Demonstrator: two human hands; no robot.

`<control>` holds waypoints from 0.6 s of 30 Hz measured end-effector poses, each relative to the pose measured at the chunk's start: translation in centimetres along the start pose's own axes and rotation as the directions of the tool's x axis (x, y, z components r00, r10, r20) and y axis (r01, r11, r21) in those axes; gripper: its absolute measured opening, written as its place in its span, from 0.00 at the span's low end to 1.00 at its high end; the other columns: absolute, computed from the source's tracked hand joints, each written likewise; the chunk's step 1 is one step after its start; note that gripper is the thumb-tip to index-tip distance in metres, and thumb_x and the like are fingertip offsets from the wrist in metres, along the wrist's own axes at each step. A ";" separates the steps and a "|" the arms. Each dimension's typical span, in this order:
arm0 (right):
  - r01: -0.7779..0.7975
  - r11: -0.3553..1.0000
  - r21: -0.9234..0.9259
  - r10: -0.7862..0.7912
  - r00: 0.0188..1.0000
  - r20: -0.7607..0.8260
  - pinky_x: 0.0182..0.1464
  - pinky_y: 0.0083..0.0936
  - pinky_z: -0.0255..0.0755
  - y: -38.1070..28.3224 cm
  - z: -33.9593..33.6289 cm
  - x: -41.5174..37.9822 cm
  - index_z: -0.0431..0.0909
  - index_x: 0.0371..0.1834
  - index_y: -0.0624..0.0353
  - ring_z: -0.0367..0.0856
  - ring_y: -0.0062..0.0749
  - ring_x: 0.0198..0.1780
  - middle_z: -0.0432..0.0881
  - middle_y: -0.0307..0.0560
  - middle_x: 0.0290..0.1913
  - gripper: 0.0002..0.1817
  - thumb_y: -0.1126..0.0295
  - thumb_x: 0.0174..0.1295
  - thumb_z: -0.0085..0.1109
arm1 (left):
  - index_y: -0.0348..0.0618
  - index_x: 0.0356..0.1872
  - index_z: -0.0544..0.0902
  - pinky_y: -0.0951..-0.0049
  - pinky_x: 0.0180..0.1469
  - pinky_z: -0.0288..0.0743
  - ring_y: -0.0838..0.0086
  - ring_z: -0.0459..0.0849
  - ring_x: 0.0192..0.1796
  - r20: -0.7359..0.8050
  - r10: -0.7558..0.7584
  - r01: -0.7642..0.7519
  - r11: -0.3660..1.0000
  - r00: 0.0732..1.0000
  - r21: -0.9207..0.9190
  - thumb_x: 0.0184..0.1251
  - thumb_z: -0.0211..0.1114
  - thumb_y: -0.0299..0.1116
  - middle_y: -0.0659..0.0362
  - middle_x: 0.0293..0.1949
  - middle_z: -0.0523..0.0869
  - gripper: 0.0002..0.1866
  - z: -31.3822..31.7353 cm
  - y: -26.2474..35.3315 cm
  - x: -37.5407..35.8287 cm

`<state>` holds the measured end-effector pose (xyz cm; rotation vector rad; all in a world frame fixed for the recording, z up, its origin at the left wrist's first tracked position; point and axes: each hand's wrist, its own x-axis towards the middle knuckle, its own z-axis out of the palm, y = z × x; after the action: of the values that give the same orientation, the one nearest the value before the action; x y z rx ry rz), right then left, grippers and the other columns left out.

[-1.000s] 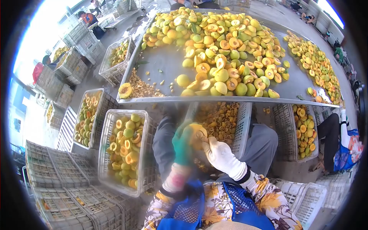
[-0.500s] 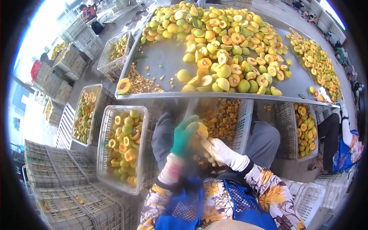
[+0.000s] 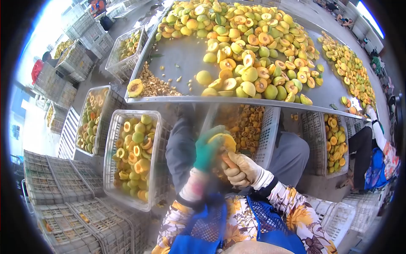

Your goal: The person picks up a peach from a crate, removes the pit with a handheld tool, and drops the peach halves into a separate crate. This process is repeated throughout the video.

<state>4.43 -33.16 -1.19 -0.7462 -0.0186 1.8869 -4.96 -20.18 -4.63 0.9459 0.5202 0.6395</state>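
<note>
My left hand (image 3: 206, 149), in a green glove, is closed around a yellow peach half (image 3: 229, 140) above my lap. My right hand (image 3: 241, 170), in a whitish glove, grips an orange-brown handle (image 3: 229, 160) just below the peach. The handle's working end is hidden against the fruit, so its kind cannot be told. Between my knees, under both hands, stands a crate (image 3: 267, 137) with many cut peach pieces (image 3: 249, 125). Haze on the lens blurs the area around my left hand.
A metal table (image 3: 177, 63) ahead bears heaped peaches (image 3: 253, 55) and a pile of pits (image 3: 154, 84). On the left stand a crate of peach halves (image 3: 134, 158) and stacked crates (image 3: 63, 182). A co-worker (image 3: 376, 167) sits at the right beside another peach crate (image 3: 335, 144).
The peach half has turned, showing its rim, and my right fist with the handle now shows more clearly beneath it. The whole view has shifted slightly.
</note>
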 end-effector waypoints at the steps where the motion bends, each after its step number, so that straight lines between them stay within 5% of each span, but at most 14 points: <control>1: 0.013 0.998 0.064 -0.016 0.999 0.048 0.09 0.12 0.43 0.5 -0.4 0.2 0.71 0.38 0.55 0.48 0.09 0.11 0.54 0.25 0.16 0.24 0.43 0.70 0.43 | 0.36 0.54 0.77 0.72 0.45 0.79 0.72 0.83 0.42 -0.035 0.014 -0.016 0.998 0.999 -0.057 0.68 0.61 0.32 0.53 0.45 0.84 0.17 0.2 -0.7 0.0; 5: 0.001 0.936 0.352 -0.083 0.972 0.218 0.09 0.13 0.44 1.5 1.3 1.1 0.72 0.38 0.54 0.49 0.11 0.09 0.56 0.25 0.15 0.25 0.41 0.70 0.41 | 0.41 0.54 0.77 0.70 0.50 0.78 0.71 0.82 0.45 -0.261 0.074 -0.162 0.929 0.962 -0.333 0.73 0.57 0.41 0.57 0.45 0.83 0.17 -0.1 -3.5 1.7; 6: 0.096 0.988 0.117 -0.125 0.952 0.280 0.09 0.15 0.45 1.9 1.3 0.6 0.72 0.39 0.55 0.50 0.12 0.10 0.56 0.26 0.15 0.26 0.40 0.69 0.43 | 0.43 0.53 0.77 0.70 0.52 0.77 0.71 0.81 0.48 -0.277 0.108 -0.209 0.907 0.955 -0.367 0.74 0.55 0.43 0.58 0.46 0.83 0.17 -0.5 -3.6 2.0; 7: 0.140 0.989 0.041 -0.146 0.965 0.217 0.09 0.16 0.48 1.9 2.1 -0.1 0.72 0.41 0.56 0.55 0.15 0.10 0.60 0.29 0.15 0.27 0.40 0.68 0.45 | 0.43 0.53 0.77 0.68 0.52 0.78 0.71 0.81 0.49 -0.293 0.011 -0.171 0.831 0.956 -0.529 0.73 0.55 0.45 0.58 0.46 0.82 0.18 -0.6 -1.3 1.9; 8: 0.331 0.932 -0.149 -0.329 0.944 0.040 0.10 0.16 0.51 1.8 2.3 0.1 0.72 0.41 0.56 0.58 0.16 0.11 0.62 0.30 0.16 0.26 0.41 0.68 0.45 | 0.43 0.53 0.77 0.67 0.52 0.78 0.70 0.81 0.49 -0.371 -0.038 -0.175 0.833 0.928 -0.525 0.73 0.55 0.45 0.58 0.47 0.82 0.18 -1.5 0.7 1.7; 9: 0.445 0.706 -0.551 -0.494 0.867 0.067 0.15 0.22 0.59 1.3 0.3 0.6 0.73 0.40 0.57 0.65 0.25 0.14 0.68 0.37 0.18 0.23 0.45 0.69 0.47 | 0.43 0.53 0.78 0.66 0.52 0.78 0.70 0.81 0.49 -0.446 -0.089 -0.176 0.837 0.891 -0.518 0.72 0.56 0.46 0.58 0.48 0.82 0.19 -3.0 2.8 1.3; 10: 0.263 0.171 -0.949 -0.648 0.756 0.093 0.20 0.28 0.66 0.9 -1.7 1.2 0.75 0.39 0.58 0.72 0.33 0.18 0.74 0.44 0.20 0.21 0.49 0.70 0.48 | 0.43 0.53 0.77 0.65 0.52 0.79 0.69 0.81 0.49 -0.499 0.030 -0.248 0.893 0.866 -0.376 0.72 0.55 0.46 0.57 0.49 0.81 0.19 -4.9 4.8 0.6; 11: -0.049 -0.185 -0.982 -0.774 0.623 0.115 0.25 0.34 0.74 0.4 -3.7 1.9 0.77 0.38 0.58 0.80 0.42 0.21 0.80 0.50 0.22 0.18 0.53 0.70 0.50 | 0.43 0.54 0.77 0.64 0.52 0.79 0.69 0.81 0.49 -0.523 0.148 -0.307 0.923 0.839 -0.230 0.73 0.54 0.46 0.57 0.50 0.81 0.19 -7.1 6.7 -0.3; 12: -0.398 -0.407 -0.822 -0.710 0.705 0.011 0.26 0.41 0.74 0.7 -6.6 1.8 0.77 0.35 0.58 0.81 0.50 0.25 0.80 0.57 0.23 0.16 0.56 0.68 0.51 | 0.41 0.54 0.77 0.65 0.53 0.79 0.68 0.81 0.50 -0.552 0.219 -0.313 0.946 0.805 -0.080 0.71 0.57 0.44 0.56 0.51 0.80 0.19 -9.6 8.5 -1.2; 13: -0.356 -0.381 -0.853 -0.773 0.629 0.083 0.27 0.44 0.74 0.8 -7.7 1.1 0.76 0.33 0.59 0.80 0.54 0.25 0.80 0.57 0.23 0.16 0.56 0.67 0.53 | 0.39 0.54 0.77 0.65 0.53 0.78 0.68 0.80 0.51 -0.564 0.297 -0.314 0.947 0.771 0.071 0.69 0.60 0.42 0.55 0.52 0.80 0.20 -12.8 10.3 -2.0; 14: -0.336 -0.274 -0.901 -0.825 0.564 0.041 0.28 0.45 0.74 1.0 -9.2 0.6 0.76 0.33 0.59 0.80 0.56 0.25 0.80 0.57 0.23 0.17 0.55 0.67 0.52 | 0.41 0.53 0.79 0.64 0.54 0.77 0.64 0.80 0.51 -0.471 0.450 -0.123 0.809 0.758 0.575 0.63 0.64 0.41 0.51 0.50 0.80 0.20 -19.2 11.3 -2.8; 15: -0.303 -0.163 -0.939 -0.865 0.502 -0.012 0.29 0.46 0.75 1.2 -10.3 0.4 0.76 0.33 0.60 0.80 0.57 0.25 0.80 0.57 0.23 0.18 0.54 0.67 0.52 | 0.44 0.52 0.81 0.63 0.54 0.77 0.61 0.80 0.51 -0.321 0.540 0.089 0.411 0.778 0.907 0.58 0.68 0.39 0.47 0.47 0.81 0.21 -23.7 11.3 -2.6; 18: -0.387 -0.151 -0.910 -0.775 0.618 -0.134 0.29 0.46 0.75 1.2 -10.7 0.7 0.76 0.34 0.61 0.81 0.56 0.25 0.81 0.57 0.23 0.19 0.54 0.69 0.49 | 0.45 0.47 0.84 0.63 0.53 0.75 0.56 0.79 0.51 0.145 0.476 0.012 -0.312 0.867 0.950 0.49 0.72 0.37 0.48 0.44 0.81 0.21 -15.4 16.1 0.5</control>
<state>8.65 -36.47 -10.52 -2.4118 -1.2183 0.5075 -19.09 -4.12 1.64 2.7688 1.2705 0.6660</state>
